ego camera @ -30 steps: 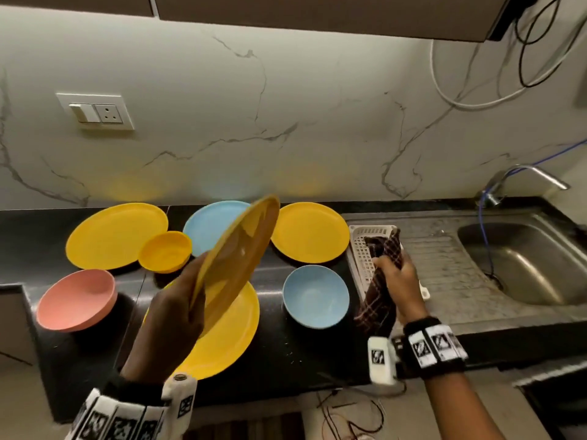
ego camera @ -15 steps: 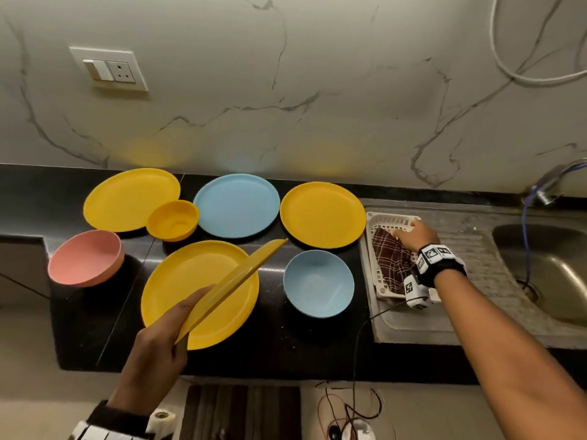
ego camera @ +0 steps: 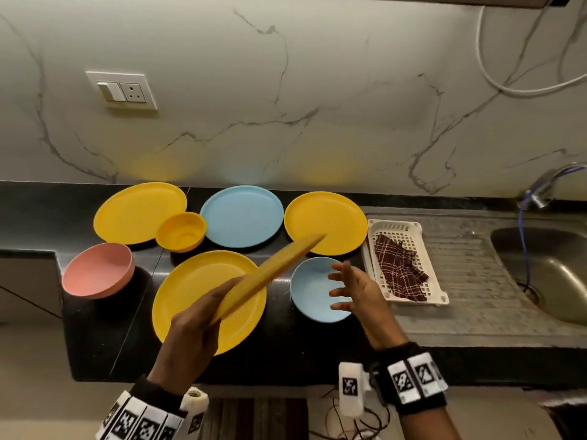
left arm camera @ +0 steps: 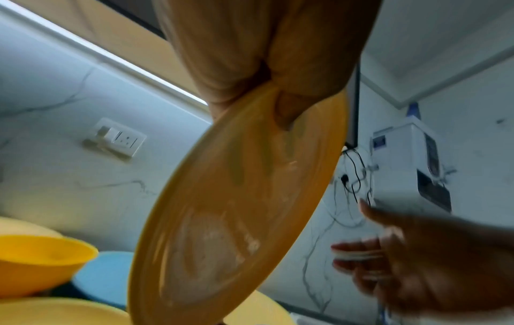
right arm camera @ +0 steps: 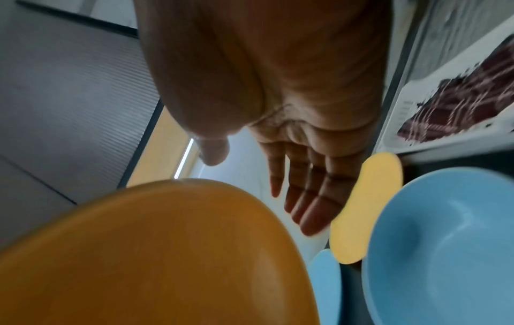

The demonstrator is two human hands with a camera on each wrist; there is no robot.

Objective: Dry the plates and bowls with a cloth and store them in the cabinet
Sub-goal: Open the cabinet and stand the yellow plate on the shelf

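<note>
My left hand [ego camera: 203, 315] grips a yellow plate [ego camera: 273, 274] by its near rim and holds it tilted on edge above the counter; the same plate [left arm camera: 236, 209] fills the left wrist view. My right hand [ego camera: 349, 290] hovers with fingers spread over a blue bowl [ego camera: 313, 290], to the right of the held plate and holding nothing. In the right wrist view the hand's straight fingers [right arm camera: 306, 198] point between the held plate [right arm camera: 153, 252] and the blue bowl [right arm camera: 445, 241]. The dark checked cloth [ego camera: 398, 268] lies in a white basket [ego camera: 409, 227] on the drainboard.
On the black counter [ego camera: 286, 354] lie a large yellow plate [ego camera: 190, 287], a pink bowl [ego camera: 95, 268], a small yellow bowl [ego camera: 181, 231], a blue plate [ego camera: 241, 215] and two more yellow plates [ego camera: 136, 211] [ego camera: 330, 214]. A steel sink [ego camera: 546, 268] is at the right.
My right hand let go of the cloth into the white basket and came back left over the blue bowl. The held plate swung lower and further right.
</note>
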